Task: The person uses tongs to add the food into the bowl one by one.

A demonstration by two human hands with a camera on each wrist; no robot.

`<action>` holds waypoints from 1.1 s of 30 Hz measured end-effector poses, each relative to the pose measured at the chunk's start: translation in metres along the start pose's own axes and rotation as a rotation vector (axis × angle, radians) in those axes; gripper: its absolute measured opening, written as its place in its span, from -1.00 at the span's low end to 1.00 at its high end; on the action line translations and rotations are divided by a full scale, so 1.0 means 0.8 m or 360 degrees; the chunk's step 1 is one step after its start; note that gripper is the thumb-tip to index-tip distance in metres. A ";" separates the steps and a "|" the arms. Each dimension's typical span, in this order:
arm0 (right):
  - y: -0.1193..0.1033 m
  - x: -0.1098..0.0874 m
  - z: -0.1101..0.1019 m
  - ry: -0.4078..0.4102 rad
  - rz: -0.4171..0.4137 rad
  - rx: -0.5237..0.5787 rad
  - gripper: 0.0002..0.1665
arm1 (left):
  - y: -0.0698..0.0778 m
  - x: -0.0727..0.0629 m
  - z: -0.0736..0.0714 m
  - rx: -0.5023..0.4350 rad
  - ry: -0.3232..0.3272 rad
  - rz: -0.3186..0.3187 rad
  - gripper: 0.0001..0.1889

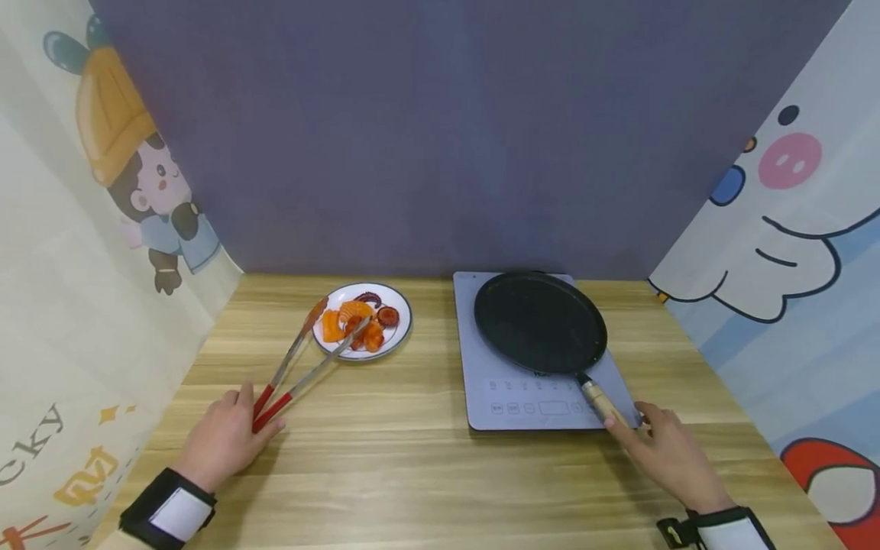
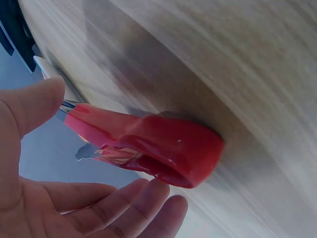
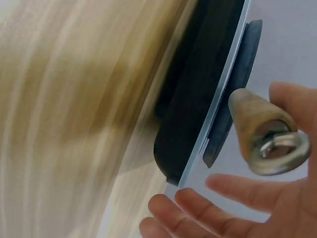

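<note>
A pair of metal tongs with red handles (image 1: 273, 412) lies with its arms spread, the tips reaching to the white plate (image 1: 406, 330). On that plate are orange pieces of food (image 1: 355, 311) and a dark curled tentacle (image 1: 369, 298). Around the red handle (image 2: 153, 144) my left hand (image 1: 223, 437) is spread, thumb apart from it and fingertips close to its end. A black flat pan (image 1: 539, 321) sits on the induction cooker (image 1: 481, 405). My right hand (image 1: 670, 458) is beside the pan's wooden handle (image 3: 262, 119), thumb near it and fingers loosely extended below.
The wooden table (image 1: 412, 473) holds everything. A grey-blue panel (image 1: 440, 137) rises at its back edge. Cartoon-printed curtains hang on the left (image 1: 62, 252) and right (image 1: 749, 283).
</note>
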State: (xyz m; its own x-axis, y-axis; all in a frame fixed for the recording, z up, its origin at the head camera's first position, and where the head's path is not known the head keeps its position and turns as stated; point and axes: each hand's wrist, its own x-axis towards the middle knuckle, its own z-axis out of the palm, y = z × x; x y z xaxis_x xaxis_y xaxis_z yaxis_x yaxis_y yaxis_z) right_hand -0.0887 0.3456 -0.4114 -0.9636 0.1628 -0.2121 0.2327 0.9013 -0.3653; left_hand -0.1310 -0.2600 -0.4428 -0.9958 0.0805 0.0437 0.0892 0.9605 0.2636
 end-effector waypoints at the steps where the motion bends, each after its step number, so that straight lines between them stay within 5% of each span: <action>1: 0.001 -0.001 0.000 0.0001 0.0018 0.0016 0.20 | 0.000 0.000 0.001 0.0010 0.0003 0.0005 -0.12; 17: -0.006 -0.015 0.025 0.0244 0.0046 0.0176 -0.23 | -0.007 0.004 0.007 -0.0051 -0.0056 0.0021 -0.16; 27: -0.010 -0.018 0.039 0.0322 0.0081 0.0290 -0.41 | -0.005 0.011 0.011 -0.0086 -0.0128 -0.0054 -0.12; 33: -0.016 -0.014 0.041 0.0308 0.0116 0.0326 -0.48 | -0.003 0.015 0.018 -0.0136 -0.0053 -0.0035 -0.34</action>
State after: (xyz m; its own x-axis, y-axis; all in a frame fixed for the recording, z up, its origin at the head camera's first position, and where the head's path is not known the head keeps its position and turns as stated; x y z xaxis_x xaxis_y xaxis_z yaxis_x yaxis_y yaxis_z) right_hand -0.0769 0.3193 -0.4339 -0.9460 0.3154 -0.0748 0.3050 0.7879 -0.5350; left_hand -0.1432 -0.2578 -0.4565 -0.9975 0.0698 0.0055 0.0674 0.9360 0.3454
